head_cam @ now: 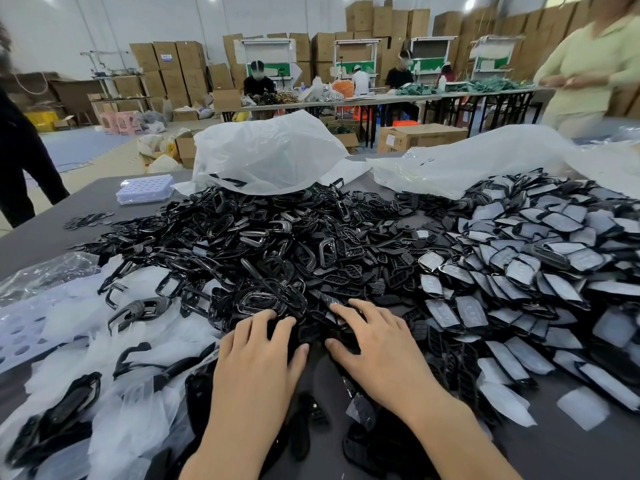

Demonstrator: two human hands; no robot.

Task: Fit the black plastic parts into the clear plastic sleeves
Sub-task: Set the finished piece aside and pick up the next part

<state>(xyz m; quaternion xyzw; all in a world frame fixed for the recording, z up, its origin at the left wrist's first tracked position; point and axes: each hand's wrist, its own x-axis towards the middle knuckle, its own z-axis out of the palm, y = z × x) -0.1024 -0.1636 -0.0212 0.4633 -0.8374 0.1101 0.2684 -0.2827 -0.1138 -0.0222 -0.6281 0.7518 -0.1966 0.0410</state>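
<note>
Left hand (258, 355) and right hand (377, 344) rested side by side on the black parts (277, 244), fingers spread (clear sleeves (114, 327) heaped near left).

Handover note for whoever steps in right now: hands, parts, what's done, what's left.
Hands: the left hand and right hand are both open, side by side, with fingers resting on the near edge of the loose black parts. Neither visibly holds anything.
Supplies: the empty clear sleeves are heaped to the left, with a few black parts mixed in.
Done: a big heap of what look like sleeved parts on the right.
Left: the large centre pile is unsleeved. Pick a part, then a sleeve.
</note>
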